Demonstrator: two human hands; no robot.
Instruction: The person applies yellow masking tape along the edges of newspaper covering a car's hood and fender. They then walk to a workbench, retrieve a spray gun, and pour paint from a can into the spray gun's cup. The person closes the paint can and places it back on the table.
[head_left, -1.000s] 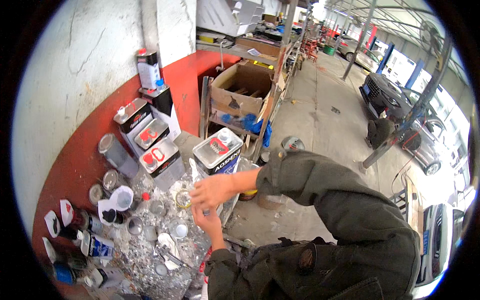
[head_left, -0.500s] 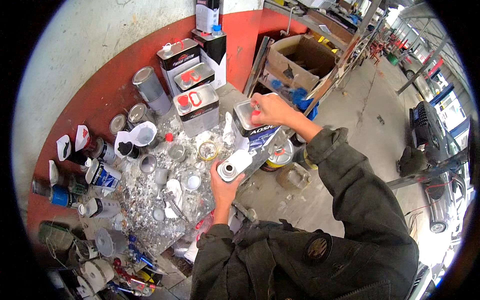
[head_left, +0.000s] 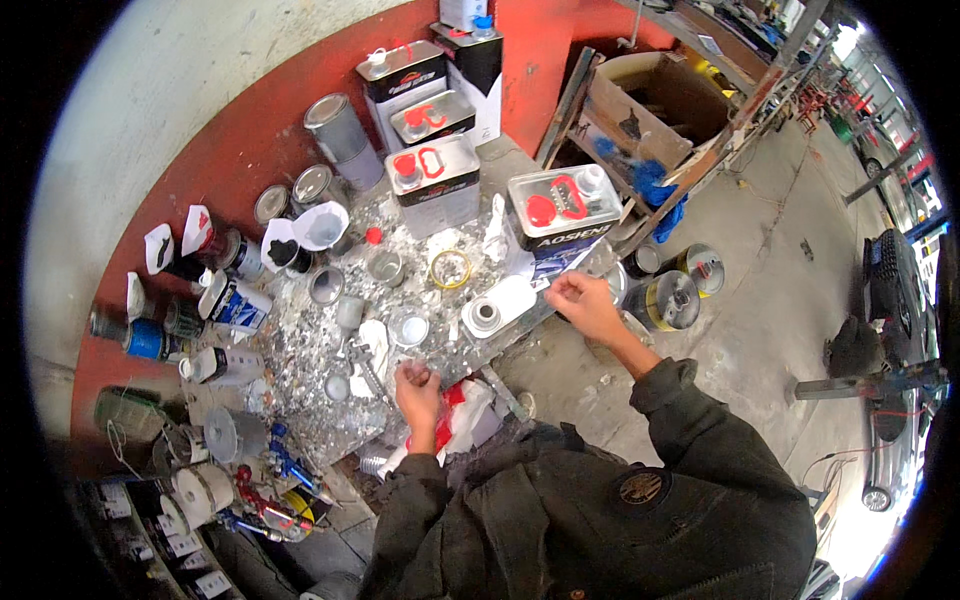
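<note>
A white plastic bottle (head_left: 512, 300) with an uncapped round neck stands at the bench's near right edge. My right hand (head_left: 592, 308) is just right of it, thumb and fingers drawn together; whatever may be between them is hidden. My left hand (head_left: 418, 402) hovers over the front edge, fingers loosely bent and slightly apart, with nothing seen in it. Beyond the bottle is a rectangular metal can (head_left: 565, 205) with a red cap, a red handle and a white cap-like piece on top. Left of the bottle sits a small white cup (head_left: 409, 328).
The paint-spattered bench (head_left: 300, 350) carries a yellow-rimmed tin (head_left: 450, 268), a rectangular can (head_left: 435, 185) and several tins along the red wall. Spray guns (head_left: 290, 465) hang at lower left. Drums (head_left: 668, 300) stand on the floor, right of the bench.
My left hand has let go of the white bottle and drawn back left. My right hand has left the metal can's top and come down beside the bottle. The view has shifted.
</note>
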